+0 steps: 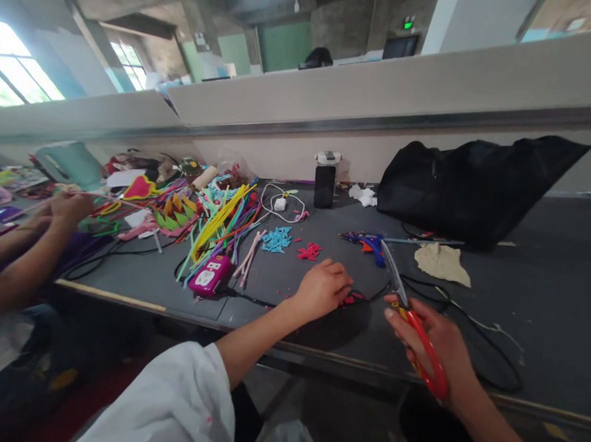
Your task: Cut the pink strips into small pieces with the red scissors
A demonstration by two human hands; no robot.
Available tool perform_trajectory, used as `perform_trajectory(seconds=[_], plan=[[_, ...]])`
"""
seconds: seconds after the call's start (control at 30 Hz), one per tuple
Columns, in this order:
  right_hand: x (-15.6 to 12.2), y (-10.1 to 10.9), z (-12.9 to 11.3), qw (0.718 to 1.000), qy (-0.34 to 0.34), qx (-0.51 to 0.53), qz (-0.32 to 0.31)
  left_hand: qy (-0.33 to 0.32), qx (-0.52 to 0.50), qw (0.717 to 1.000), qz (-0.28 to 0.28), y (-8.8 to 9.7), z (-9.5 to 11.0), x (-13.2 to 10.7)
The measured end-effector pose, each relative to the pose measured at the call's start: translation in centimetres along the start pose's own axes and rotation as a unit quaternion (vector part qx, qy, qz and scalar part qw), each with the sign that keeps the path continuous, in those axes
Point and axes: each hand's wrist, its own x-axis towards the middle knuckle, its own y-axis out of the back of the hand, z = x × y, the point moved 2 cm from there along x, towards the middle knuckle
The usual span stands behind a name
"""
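My right hand (435, 346) is closed around the red handles of a pair of scissors (405, 301), whose grey blades point up and away over the dark table (545, 309). My left hand (323, 289) rests on the table with fingers curled over small red pieces (351, 298); what it grips is hidden. Small red cut pieces (309, 251) and blue cut pieces (277, 239) lie just beyond my left hand. A blue glue gun (369, 242) lies behind the scissor blades.
A heap of coloured pipe cleaners (220, 220) and a pink power strip (211, 275) sit to the left. Another person's hands (63, 210) work at far left. A black bag (473, 182), a beige cloth (442, 262), a phone stand (325, 179) and black cables (474, 325) lie about.
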Motion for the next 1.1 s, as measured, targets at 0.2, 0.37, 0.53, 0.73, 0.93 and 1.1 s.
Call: perform_trajectory(seconds=[0.2, 0.37, 0.53, 0.73, 0.93, 1.1], plan=[[0.2, 0.1, -0.5, 1.000, 0.017, 0.004, -0.008, -0.061, 0.121, 0.984, -0.117, -1.4, 1.7, 2.3], [0.1, 0.0, -1.8, 0.999, 0.037, -0.003, -0.011, 0.016, -0.030, 0.996, -0.082, -1.5, 1.2, 2.9], [-0.3, -0.9, -2.7, 0.970, 0.182, -0.138, 0.082, 0.238, -0.449, 0.856, 0.100, 2.0, -0.8, 1.0], [-0.4, -3.5, -2.1, 0.922, 0.265, -0.266, 0.100, 0.272, -0.735, 0.579, 0.224, 4.5, -1.2, -1.5], [-0.1, -5.5, -2.3, 0.897, 0.312, -0.294, 0.104, 0.272, -0.747, 0.557, 0.241, 4.3, -1.5, -2.1], [0.2, -6.2, -2.4, 0.886, 0.332, -0.304, 0.113, 0.272, -0.737, 0.564, 0.254, 4.1, -1.8, -2.5]])
